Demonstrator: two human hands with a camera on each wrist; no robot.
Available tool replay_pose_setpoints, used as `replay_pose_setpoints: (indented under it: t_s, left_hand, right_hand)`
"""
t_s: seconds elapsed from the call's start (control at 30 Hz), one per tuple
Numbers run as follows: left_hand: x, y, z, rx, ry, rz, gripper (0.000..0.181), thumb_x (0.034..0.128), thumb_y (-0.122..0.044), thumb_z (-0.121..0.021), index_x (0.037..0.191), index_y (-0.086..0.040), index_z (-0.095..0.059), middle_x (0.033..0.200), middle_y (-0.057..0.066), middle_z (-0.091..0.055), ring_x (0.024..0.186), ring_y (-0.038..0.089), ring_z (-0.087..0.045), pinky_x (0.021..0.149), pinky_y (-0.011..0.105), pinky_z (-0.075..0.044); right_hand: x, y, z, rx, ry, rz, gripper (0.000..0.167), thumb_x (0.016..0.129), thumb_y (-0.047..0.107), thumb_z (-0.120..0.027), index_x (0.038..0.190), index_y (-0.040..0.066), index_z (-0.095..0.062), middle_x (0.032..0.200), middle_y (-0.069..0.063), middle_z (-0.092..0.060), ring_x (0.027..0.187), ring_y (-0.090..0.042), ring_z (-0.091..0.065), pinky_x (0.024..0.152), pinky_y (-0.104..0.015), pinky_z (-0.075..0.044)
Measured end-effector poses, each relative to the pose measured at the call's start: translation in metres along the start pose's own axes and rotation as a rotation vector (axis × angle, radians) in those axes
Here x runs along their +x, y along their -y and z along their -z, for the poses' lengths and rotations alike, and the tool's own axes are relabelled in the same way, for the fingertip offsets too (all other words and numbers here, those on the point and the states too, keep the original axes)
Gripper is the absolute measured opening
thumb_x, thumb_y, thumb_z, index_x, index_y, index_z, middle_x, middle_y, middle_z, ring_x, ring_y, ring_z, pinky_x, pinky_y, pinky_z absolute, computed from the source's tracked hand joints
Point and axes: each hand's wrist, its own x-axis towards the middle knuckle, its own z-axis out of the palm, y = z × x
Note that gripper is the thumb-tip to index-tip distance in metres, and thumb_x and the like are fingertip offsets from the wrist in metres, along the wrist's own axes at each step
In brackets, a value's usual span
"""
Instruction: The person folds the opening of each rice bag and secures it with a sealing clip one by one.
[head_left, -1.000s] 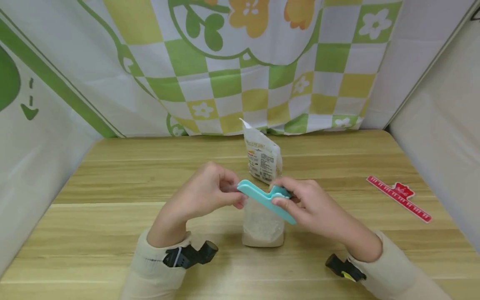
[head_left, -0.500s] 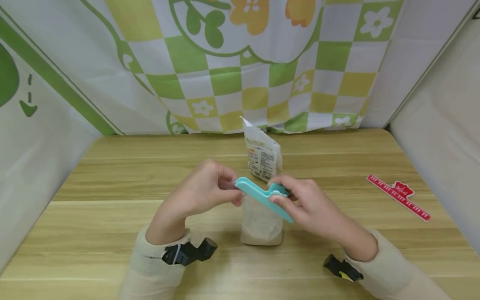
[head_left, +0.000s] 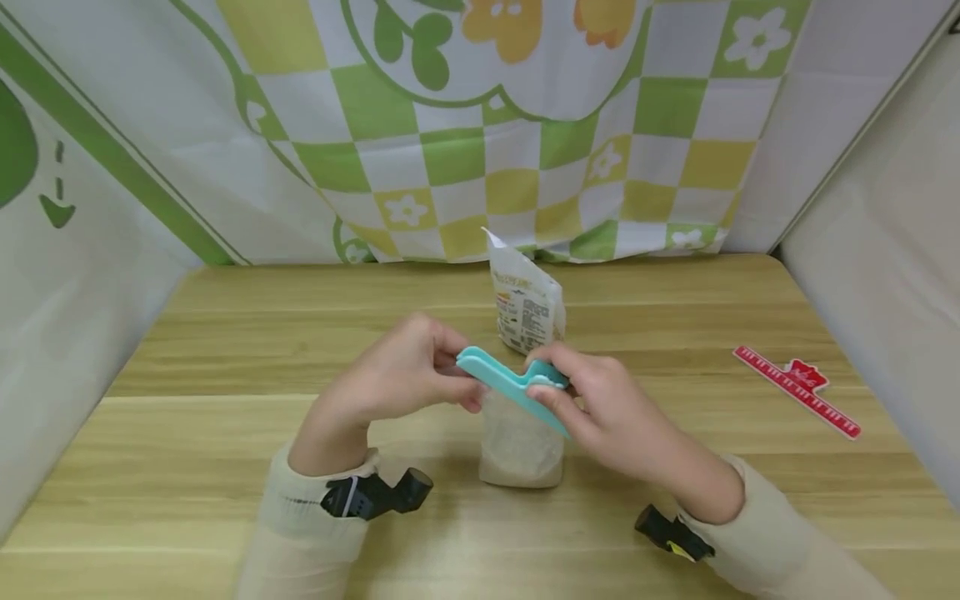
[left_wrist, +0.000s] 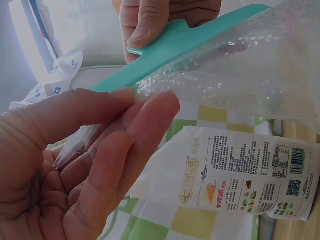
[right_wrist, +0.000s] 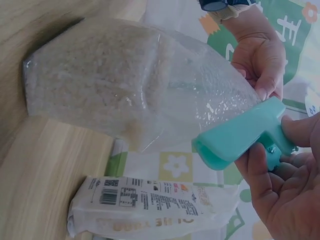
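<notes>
Gripping the bag clip (head_left: 493, 377) in my right fingers (right_wrist: 259, 177), I pinch the probably slippery plastic bag's (head_left: 521, 450) top in my left fingers (left_wrist: 151, 117).

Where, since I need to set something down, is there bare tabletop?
Bare tabletop extends from the left hand to the left wall, and from the printed bag across to the red clip, behind the right hand. The middle is crowded by the teal clip, clear bag and both hands.
</notes>
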Motion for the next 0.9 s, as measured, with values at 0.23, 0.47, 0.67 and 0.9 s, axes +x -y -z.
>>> replay_pose_setpoints:
  t_s: [0.23, 0.47, 0.67, 0.9]
  left_hand:
    - [-0.001, -0.001, 0.0, -0.006, 0.002, -0.02, 0.007, 0.0847, 0.006, -0.068, 0.09, 0.006, -0.073, 0.076, 0.014, -0.074, 0.071, 0.03, -0.074, 0.072, 0.036, -0.061]
    - [0.0, -0.001, 0.001, 0.046, 0.017, -0.061, 0.005, 0.0858, 0.002, -0.069, 0.088, 0.005, -0.072, 0.074, 0.011, -0.074, 0.068, 0.015, -0.071, 0.07, 0.03, -0.06]
    - [-0.001, -0.003, 0.0, 0.092, 0.013, -0.08, 0.004, 0.0856, -0.003, -0.073, 0.085, 0.0, -0.07, 0.074, 0.006, -0.072, 0.065, 0.011, -0.065, 0.063, 0.023, -0.053]
    - [-0.002, -0.004, 0.001, 0.107, 0.008, -0.089, 0.004, 0.0864, -0.005, -0.074, 0.085, -0.004, -0.07, 0.073, 0.005, -0.07, 0.063, 0.009, -0.059, 0.056, 0.02, -0.044]
  right_hand:
    - [0.001, -0.004, 0.001, 0.104, 0.034, -0.073, 0.014, 0.098, 0.011, -0.061, 0.11, 0.004, -0.062, 0.089, -0.006, -0.07, 0.075, -0.007, -0.065, 0.068, -0.021, -0.058]
    - [-0.001, -0.008, 0.002, 0.169, 0.048, -0.137, 0.021, 0.095, 0.006, -0.065, 0.115, 0.003, -0.063, 0.09, -0.004, -0.069, 0.077, -0.007, -0.065, 0.066, -0.024, -0.059]
    - [-0.009, -0.014, 0.004, 0.166, 0.099, -0.217, 0.035, 0.086, 0.007, -0.076, 0.117, 0.002, -0.061, 0.09, -0.004, -0.069, 0.077, -0.005, -0.063, 0.065, -0.025, -0.058]
    - [-0.021, -0.022, 0.011, 0.119, 0.222, -0.282, 0.016, 0.085, 0.016, -0.079, 0.089, 0.008, -0.066, 0.08, 0.001, -0.067, 0.074, -0.004, -0.059, 0.063, -0.024, -0.055]
